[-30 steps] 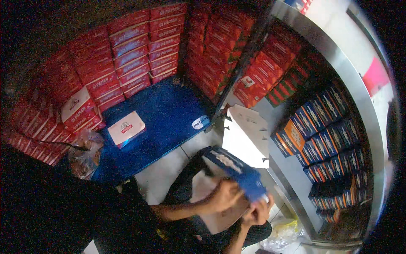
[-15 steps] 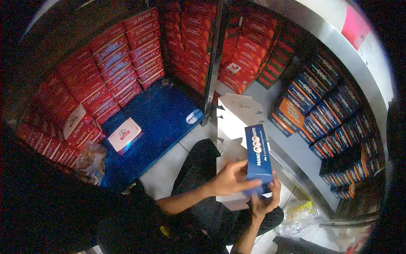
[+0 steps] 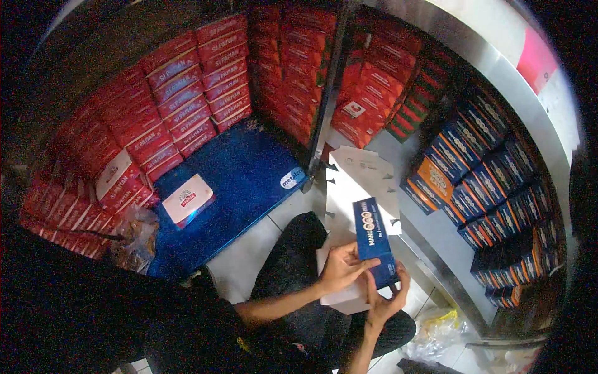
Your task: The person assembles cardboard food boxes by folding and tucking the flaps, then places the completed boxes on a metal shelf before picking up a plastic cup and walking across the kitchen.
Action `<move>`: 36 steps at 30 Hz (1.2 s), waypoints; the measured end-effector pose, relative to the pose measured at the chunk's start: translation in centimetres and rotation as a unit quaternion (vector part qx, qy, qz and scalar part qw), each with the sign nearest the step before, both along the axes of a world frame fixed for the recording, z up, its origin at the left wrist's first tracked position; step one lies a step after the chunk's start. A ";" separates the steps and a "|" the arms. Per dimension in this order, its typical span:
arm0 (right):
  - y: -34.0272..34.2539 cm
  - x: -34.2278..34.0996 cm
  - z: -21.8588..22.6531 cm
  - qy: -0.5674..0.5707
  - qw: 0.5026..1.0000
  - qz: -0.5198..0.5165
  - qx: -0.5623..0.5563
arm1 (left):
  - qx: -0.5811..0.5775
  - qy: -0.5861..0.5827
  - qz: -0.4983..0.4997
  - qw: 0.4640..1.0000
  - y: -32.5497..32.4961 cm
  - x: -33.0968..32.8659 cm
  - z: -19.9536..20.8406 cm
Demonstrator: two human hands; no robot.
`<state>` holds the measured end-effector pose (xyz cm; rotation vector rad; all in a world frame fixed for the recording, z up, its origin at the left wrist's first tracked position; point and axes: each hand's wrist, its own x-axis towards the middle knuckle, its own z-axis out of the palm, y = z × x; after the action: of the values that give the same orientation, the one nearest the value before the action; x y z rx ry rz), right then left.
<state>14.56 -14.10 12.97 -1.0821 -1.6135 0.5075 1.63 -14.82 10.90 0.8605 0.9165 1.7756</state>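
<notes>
A slim dark blue carton with pale lettering and round orange-and-white marks is held between my two hands, its long axis pointing away from me. My left hand grips its left side, the thumb pressed on the lower part of the face. At the near right corner my right hand closes on the end, thumb and fingers around it. Behind and under the carton stands a white cardboard box with its lid flap raised. Whether the near end of the carton is open or closed I cannot tell.
Red cartons are stacked on a blue platform at the left, with a white-topped box lying on it. A metal-framed shelf at the right holds stacked dark blue cartons. Clear plastic bags lie on the tiled floor.
The carton has tipped, so that its broad front shows more and its far end sits lower in view. Both hands have stayed on it, the left thumb now on the face.
</notes>
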 end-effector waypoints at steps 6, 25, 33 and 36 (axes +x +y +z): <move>2.3 4.9 -0.9 0.101 0.964 -0.240 0.052 | 0.081 0.148 0.132 0.977 1.0 -6.4 -1.5; -1.7 -2.8 -4.0 0.111 0.990 0.075 0.035 | -0.013 -0.276 0.148 0.950 0.1 -4.1 -5.5; 1.9 1.0 -4.3 0.160 0.982 0.008 -0.103 | -0.036 -0.063 -0.135 0.988 -2.2 -6.3 -4.4; 1.4 1.5 -4.4 0.243 0.964 -0.030 -0.104 | 0.055 -0.106 -0.029 0.992 -0.9 -7.5 -1.6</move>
<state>16.05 -12.71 8.58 -1.0543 -1.1106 0.8438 -5.84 -15.75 9.32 0.7429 0.6553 1.8401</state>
